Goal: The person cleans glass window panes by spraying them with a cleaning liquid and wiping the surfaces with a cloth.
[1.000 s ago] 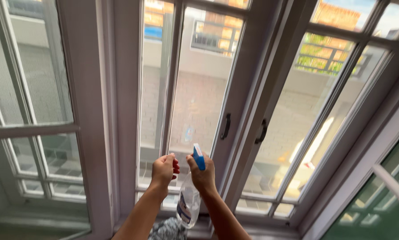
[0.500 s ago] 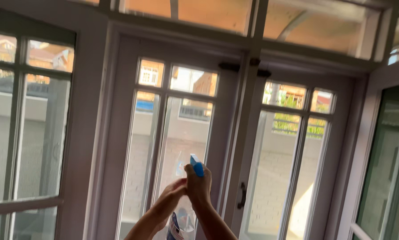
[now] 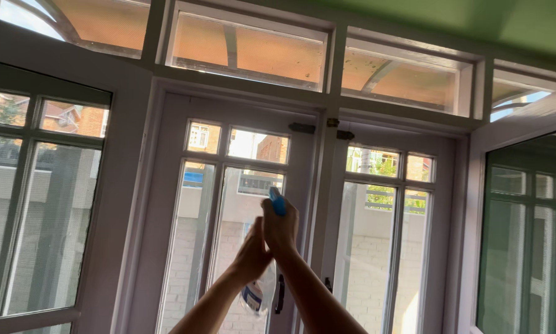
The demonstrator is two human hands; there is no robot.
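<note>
Right hand (image 3: 280, 230) grips upright spray bottle (image 3: 254, 294) (blue nozzle toward the window); left hand (image 3: 253, 253) steadies it

Just one cam, head-mounted, tilted up at the white window doors (image 3: 302, 204) dead ahead at 12 o'clock, pretty close. Transom panes (image 3: 247, 52) up top, green ceiling (image 3: 476, 18) at 1 o'clock. No 2nd view.

L hand (image 3: 252, 253) raised, fingers up | R hand (image 3: 280, 229) fist closed, prob. gripping
</note>
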